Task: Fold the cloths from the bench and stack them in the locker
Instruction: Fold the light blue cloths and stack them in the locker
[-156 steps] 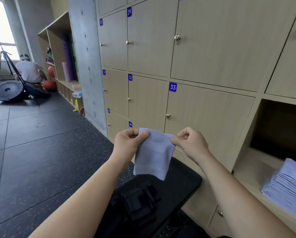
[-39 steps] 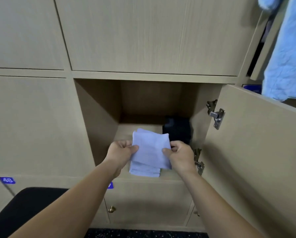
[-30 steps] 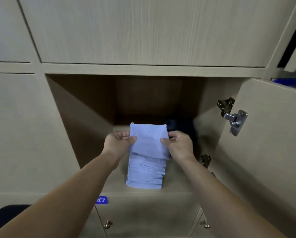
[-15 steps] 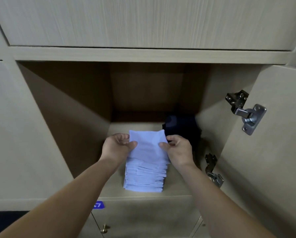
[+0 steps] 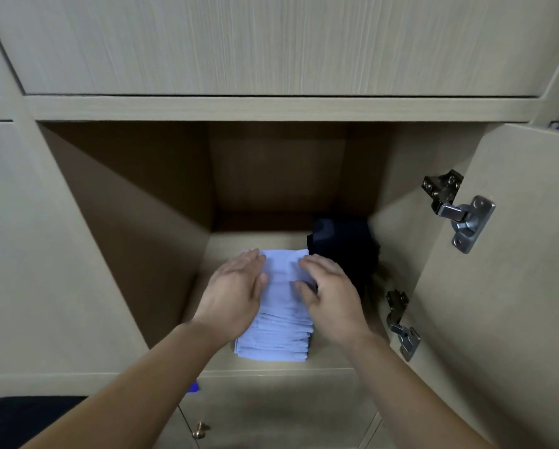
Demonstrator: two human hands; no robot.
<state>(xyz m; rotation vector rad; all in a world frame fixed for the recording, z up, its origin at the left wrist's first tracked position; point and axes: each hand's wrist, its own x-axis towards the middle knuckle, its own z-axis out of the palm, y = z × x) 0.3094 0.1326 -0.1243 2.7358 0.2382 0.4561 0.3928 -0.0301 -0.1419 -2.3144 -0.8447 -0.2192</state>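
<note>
- In the open locker, on its floor near the front edge: the stack of folded pale-blue cloths.
- Top cloth lies flat on the stack, its edges roughly in line with the layers below.
- Left hand: palm down on the cloth's left half, fingers straight and together, gripping nothing.
- Right hand: palm down on the right half, fingers loosely bent and laid on the fabric. I see no pinch, though it is a bit blurred.
- A strip of the cloth shows between the two hands.
- Dark bundle sits at the locker's back right, behind the stack's far right corner. I can't tell whether it touches the stack.
- Door is swung open to the right, with an upper hinge and a lower hinge on its inner edge.
- Under the locker: a blue label, mostly hidden by the left forearm, and a brass knob on the door below.
- Black bench is at the bottom left corner of my view.
</note>
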